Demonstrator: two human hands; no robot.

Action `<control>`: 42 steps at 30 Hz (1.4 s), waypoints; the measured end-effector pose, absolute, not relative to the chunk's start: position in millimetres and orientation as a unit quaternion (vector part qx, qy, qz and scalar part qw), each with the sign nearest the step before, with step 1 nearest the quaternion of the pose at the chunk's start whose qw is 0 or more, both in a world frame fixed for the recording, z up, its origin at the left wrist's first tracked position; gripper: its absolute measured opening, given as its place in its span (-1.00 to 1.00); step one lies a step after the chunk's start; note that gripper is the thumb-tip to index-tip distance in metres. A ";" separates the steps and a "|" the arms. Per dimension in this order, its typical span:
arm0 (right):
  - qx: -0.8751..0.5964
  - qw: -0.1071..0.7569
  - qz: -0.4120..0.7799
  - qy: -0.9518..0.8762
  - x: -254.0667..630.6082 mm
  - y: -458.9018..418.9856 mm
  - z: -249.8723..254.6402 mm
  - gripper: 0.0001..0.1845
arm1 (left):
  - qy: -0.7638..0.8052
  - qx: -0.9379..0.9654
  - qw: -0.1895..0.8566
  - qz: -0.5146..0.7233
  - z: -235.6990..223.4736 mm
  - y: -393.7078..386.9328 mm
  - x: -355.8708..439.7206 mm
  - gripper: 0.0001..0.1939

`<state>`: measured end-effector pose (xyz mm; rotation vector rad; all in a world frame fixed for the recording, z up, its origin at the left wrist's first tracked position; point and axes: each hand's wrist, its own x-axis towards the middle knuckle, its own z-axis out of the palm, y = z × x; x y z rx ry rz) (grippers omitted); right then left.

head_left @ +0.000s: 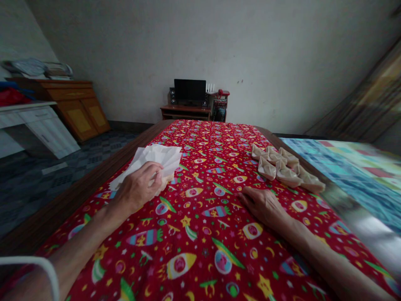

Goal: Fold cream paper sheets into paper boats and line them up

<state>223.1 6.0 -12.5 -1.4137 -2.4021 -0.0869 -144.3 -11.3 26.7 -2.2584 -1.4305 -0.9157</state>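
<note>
A fanned stack of white paper sheets [156, 159] lies on the left part of a table covered by a red cloth [203, 234] printed with rockets and stars. My left hand [139, 188] rests on the near edge of the stack, fingers curled and pinching the top sheet. My right hand [261, 205] lies flat on the cloth, fingers stretched out, holding nothing. Just beyond it sit several folded beige paper shapes [283, 167] in a cluster near the right edge of the table.
The table's wooden rim [72, 200] shows on the left. A bed with a blue patterned cover [351, 175] adjoins on the right. Across the room stand a small desk with a monitor [189, 91], an orange wooden cabinet [75, 108] and a white drawer unit [40, 125].
</note>
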 end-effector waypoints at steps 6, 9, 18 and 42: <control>-0.508 0.161 -0.036 -0.846 224.3 7.3 -14.4 -0.61 | -0.371 -0.882 0.174 -0.232 25.1 -22.2 -87.9 -0.84; -0.487 0.184 -0.033 -0.853 226.9 8.3 -15.7 -0.63 | -0.325 -0.899 0.188 -0.224 20.2 -23.1 -61.4 -0.82; -0.333 0.279 -0.052 -0.899 211.3 -5.4 -11.3 -0.57 | -0.285 -0.933 0.156 -0.156 8.4 -24.3 -7.6 -0.83; -0.344 0.296 0.135 -0.881 249.5 -39.2 -6.3 -0.74 | -0.249 -0.919 -0.083 -0.293 -6.5 -20.7 -48.2 -0.79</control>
